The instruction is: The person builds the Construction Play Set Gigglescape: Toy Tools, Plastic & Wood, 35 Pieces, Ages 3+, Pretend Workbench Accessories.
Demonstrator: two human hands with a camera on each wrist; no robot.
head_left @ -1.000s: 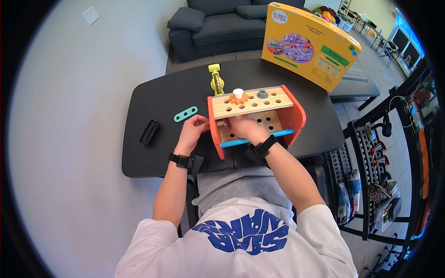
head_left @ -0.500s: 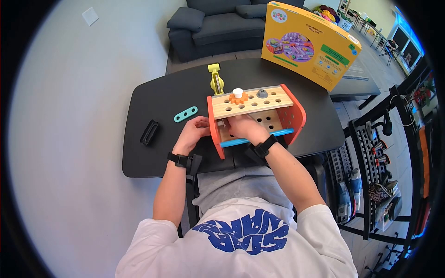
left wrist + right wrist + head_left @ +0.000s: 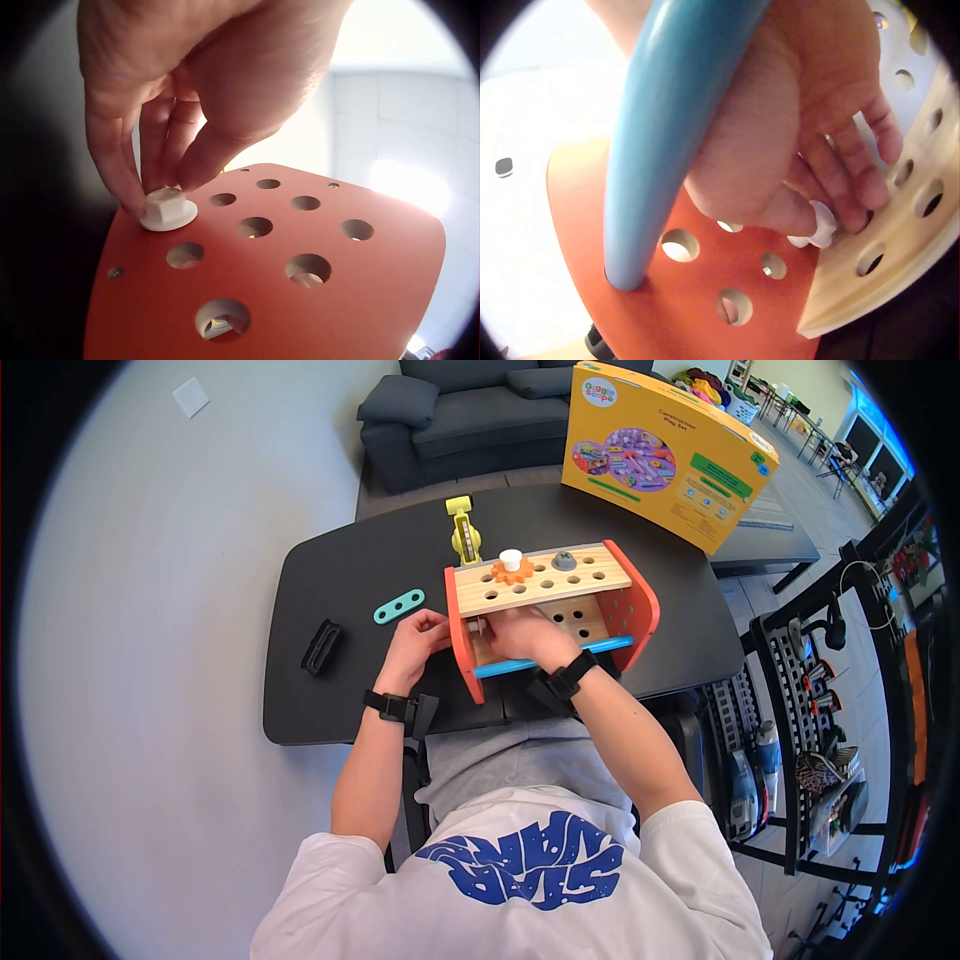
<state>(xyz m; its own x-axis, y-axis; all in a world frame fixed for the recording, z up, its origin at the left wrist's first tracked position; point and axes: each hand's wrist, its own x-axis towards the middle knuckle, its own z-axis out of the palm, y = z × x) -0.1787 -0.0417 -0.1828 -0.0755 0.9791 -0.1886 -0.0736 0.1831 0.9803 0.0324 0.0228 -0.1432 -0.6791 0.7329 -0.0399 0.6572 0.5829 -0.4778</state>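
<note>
A toy workbench with a wooden top [image 3: 590,582], red side panels and a blue rod [image 3: 560,657] stands in front of the person. Outside its left side panel [image 3: 375,292], my left hand [image 3: 410,650] pinches the white hex-headed bolt [image 3: 166,208], whose flange lies at the red surface. My right hand [image 3: 530,634] reaches inside, under the top. Its thumb and fingers hold a white nut-like piece [image 3: 822,225] by the inner side of the same panel. An orange gear [image 3: 514,573] with a white bolt head and a grey screw [image 3: 565,562] sit on the top.
On the black table [image 3: 330,575], a teal strip [image 3: 399,607] with holes and a black tray-like piece [image 3: 322,647] lie left of the workbench. A yellow-green toy tool [image 3: 464,535] is behind it. A yellow box [image 3: 665,460] stands at the back right.
Both hands keep their places on either side of the left panel. Only slight finger movement shows, and the head view has shifted a little.
</note>
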